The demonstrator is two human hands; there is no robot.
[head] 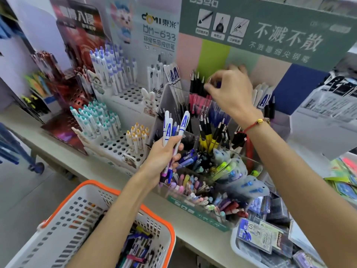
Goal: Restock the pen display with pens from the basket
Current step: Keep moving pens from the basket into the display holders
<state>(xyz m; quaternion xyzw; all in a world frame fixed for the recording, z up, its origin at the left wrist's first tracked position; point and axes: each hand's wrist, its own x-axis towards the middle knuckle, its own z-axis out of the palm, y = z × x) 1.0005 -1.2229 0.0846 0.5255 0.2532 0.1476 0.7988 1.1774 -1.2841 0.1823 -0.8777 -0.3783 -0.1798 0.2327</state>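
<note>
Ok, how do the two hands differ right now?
The left hand is low, near the display's front, gripping a bundle of white and blue pens. The right hand reaches higher and farther back, fingers pinching something small over the black pens; what it holds is unclear. Both are over the pen display.

Pretty cramped in here. The clear pen display is stuffed in nearly every compartment, so clips and caps stick up wherever fingers would go down. The right hand sits over the back row, right among the black pens with the green header card hanging low overhead. The left hand with its white pens blocks the display's front-left corner. To the left, the white peg stand has lots of open holes. The basket below has open room on its left side, and the shelf edge in front is bare.
</note>
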